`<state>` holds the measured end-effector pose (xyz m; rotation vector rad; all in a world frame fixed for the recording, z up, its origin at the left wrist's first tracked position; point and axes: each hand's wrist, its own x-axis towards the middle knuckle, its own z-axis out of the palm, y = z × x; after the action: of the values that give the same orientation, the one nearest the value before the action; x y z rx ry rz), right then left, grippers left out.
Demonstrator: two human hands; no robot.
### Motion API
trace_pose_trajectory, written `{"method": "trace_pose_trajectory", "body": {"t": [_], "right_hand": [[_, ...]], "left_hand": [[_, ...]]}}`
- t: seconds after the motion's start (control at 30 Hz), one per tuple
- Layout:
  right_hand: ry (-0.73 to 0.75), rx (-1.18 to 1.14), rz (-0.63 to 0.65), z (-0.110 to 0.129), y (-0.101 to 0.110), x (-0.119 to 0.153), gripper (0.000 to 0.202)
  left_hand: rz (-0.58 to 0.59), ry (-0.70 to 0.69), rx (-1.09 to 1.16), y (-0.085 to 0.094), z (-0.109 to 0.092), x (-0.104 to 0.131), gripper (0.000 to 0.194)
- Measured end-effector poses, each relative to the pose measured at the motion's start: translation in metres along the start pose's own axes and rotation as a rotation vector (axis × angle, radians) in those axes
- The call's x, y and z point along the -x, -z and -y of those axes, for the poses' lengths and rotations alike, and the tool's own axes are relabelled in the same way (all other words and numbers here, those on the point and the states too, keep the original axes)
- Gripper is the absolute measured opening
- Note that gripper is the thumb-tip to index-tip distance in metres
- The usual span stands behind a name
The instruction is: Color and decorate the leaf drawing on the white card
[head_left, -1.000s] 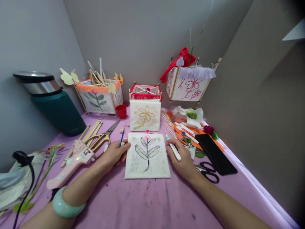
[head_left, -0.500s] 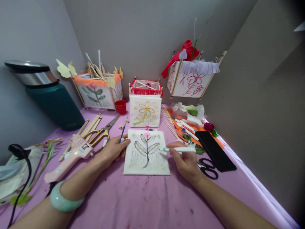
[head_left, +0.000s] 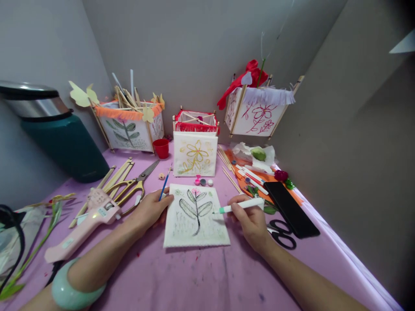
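Observation:
A square white panel (head_left: 196,237), drawn with a dark-stemmed leafy plant and a pink flower, lies at the middle of the table, slightly turned. My left hand (head_left: 152,207) grips its left edge, thumb on top. A thin blue paintbrush (head_left: 165,185) sticks up from between the fingers of that hand. In my right hand (head_left: 249,218) is a white marker with a green end (head_left: 241,205), pinched between thumb and fingers. Its tip is at the panel's right side, beside the lower right leaf; whether it touches the surface I cannot tell.
Behind the panel are small paint pots (head_left: 203,182) and a panel with a yellow flower (head_left: 196,153). Gold scissors (head_left: 138,181), a pink glue gun (head_left: 87,224) and a teal bottle (head_left: 65,147) are left. Black-handled scissors (head_left: 282,233) and a black phone (head_left: 292,209) lie right.
The panel has shifted a little toward me and turned, so the paint pots behind it show more. The marker has tilted, its tip lower and farther left. The whole view has shifted slightly.

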<state>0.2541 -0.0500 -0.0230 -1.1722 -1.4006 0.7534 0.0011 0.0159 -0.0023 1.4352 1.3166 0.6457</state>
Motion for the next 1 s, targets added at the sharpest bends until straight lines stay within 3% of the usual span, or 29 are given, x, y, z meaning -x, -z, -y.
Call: {"method": "trace_pose_trajectory", "body": {"t": [0.6, 0.87, 1.0], "right_hand": [[-0.071, -0.072, 0.086, -0.0010, 0.0012, 0.0016, 0.028], [-0.073, -0.075, 0.279, 0.0036, -0.0012, 0.0060, 0.026], [-0.092, -0.100, 0.225, -0.0003, -0.0008, 0.0050, 0.026]], "left_hand": [[-0.071, 0.056, -0.061, -0.0015, 0.0003, 0.0007, 0.067], [-0.057, 0.046, -0.089, -0.0016, 0.0019, 0.0002, 0.074], [-0.075, 0.038, -0.079, -0.0023, 0.0024, -0.0009, 0.073]]}}
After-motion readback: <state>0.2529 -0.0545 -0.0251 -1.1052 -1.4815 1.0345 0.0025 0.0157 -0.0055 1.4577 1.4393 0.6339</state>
